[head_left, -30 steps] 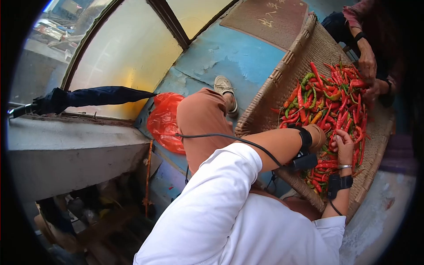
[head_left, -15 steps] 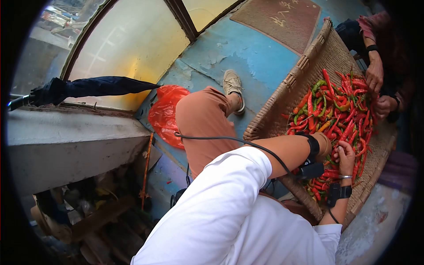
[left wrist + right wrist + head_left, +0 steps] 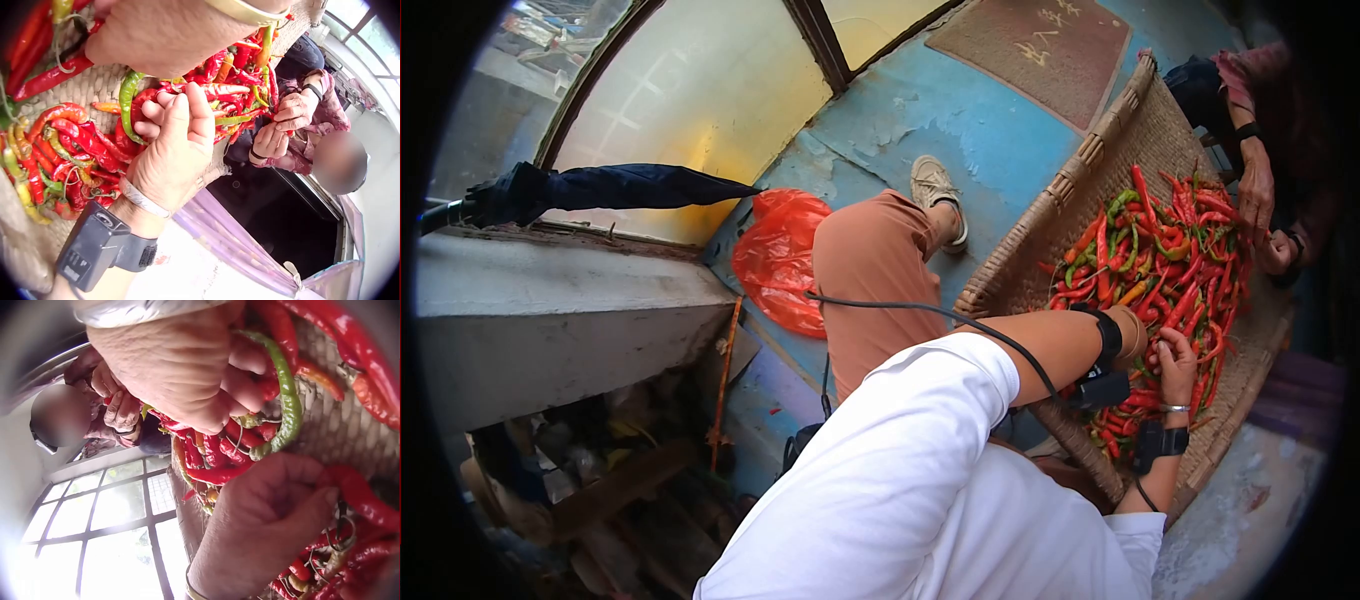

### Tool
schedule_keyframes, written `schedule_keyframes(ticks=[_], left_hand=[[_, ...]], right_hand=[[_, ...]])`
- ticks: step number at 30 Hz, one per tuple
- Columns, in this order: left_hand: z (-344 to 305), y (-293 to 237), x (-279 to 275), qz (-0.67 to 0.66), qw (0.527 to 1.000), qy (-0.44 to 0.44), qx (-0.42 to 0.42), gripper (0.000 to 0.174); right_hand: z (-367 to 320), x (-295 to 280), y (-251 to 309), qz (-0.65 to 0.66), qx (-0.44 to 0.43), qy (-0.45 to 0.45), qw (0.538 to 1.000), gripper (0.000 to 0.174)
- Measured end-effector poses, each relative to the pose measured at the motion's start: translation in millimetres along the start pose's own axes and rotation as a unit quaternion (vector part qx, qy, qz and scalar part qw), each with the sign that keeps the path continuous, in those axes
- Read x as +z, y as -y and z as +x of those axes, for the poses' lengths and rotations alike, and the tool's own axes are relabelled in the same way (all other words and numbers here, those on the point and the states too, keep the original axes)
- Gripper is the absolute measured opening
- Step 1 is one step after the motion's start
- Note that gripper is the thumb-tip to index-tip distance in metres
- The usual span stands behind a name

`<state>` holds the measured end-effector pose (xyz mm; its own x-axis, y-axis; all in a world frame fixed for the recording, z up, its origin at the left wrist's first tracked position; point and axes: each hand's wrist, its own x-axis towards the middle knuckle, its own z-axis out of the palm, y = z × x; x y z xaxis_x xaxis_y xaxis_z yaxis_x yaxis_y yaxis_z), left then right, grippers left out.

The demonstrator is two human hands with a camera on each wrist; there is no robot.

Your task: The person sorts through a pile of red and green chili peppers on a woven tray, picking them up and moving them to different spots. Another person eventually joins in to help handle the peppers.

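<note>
My left hand point(image 3: 1130, 335), with a tan bracelet, is over the chili heap point(image 3: 1170, 250). In the right wrist view its thumb and forefinger pinch the stem end of a red chili point(image 3: 362, 494). Beside it, my right hand point(image 3: 178, 147), with a silver bracelet and a black wrist device, has loosely curled fingers and its thumb close to the forefinger; no chili shows between them. Just beside its fingers lies a curved green chili point(image 3: 127, 103). Red, green and orange chilies lie in the woven basket point(image 3: 1090, 170).
Across the basket, another person's hands point(image 3: 1258, 200) are at its far edge. A red plastic bag point(image 3: 780, 265) lies on the blue floor, left of a bent leg in brown trousers point(image 3: 870, 280). A dark folded umbrella point(image 3: 640, 187) reaches over it. A black cable point(image 3: 890, 305) crosses my left arm.
The view has shifted, so the basket appears farther right than a second ago. My right hand's fingers look slightly more raised. The other person's hands have moved slightly.
</note>
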<state>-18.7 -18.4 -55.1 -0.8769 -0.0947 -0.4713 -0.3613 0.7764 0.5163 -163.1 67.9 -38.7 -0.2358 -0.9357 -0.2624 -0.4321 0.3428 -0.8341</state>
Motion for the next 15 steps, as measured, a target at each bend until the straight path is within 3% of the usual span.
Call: schedule_keyframes(ticks=[4, 6, 7, 10, 12, 15], left_hand=[[4, 2, 4, -0.019, 0.998, -0.062, 0.022, 0.032], [-7, -1, -3, -0.013, 0.999, -0.027, 0.011, 0.033], [-5, 0, -2, -0.013, 0.999, -0.031, 0.010, 0.033], [2, 0, 3, -0.019, 0.997, -0.074, 0.032, 0.036], [1, -2, 2, -0.024, 0.997, -0.067, 0.013, 0.036], [19, 1, 10, 0.000, 0.999, -0.044, 0.008, 0.037]], right_hand=[[-6, 2, 5, -0.096, -0.031, 0.048, 0.994, 0.014], [-11, 10, 14, -0.242, -0.158, 0.084, 0.954, 0.013], [-14, 15, 23, -0.242, -0.119, 0.091, 0.959, 0.015], [-8, 17, 6, -0.228, -0.119, 0.078, 0.963, 0.014], [-7, 16, 3, -0.223, -0.135, 0.078, 0.962, 0.013], [-3, 16, 0, -0.227, -0.089, 0.063, 0.968, 0.014]])
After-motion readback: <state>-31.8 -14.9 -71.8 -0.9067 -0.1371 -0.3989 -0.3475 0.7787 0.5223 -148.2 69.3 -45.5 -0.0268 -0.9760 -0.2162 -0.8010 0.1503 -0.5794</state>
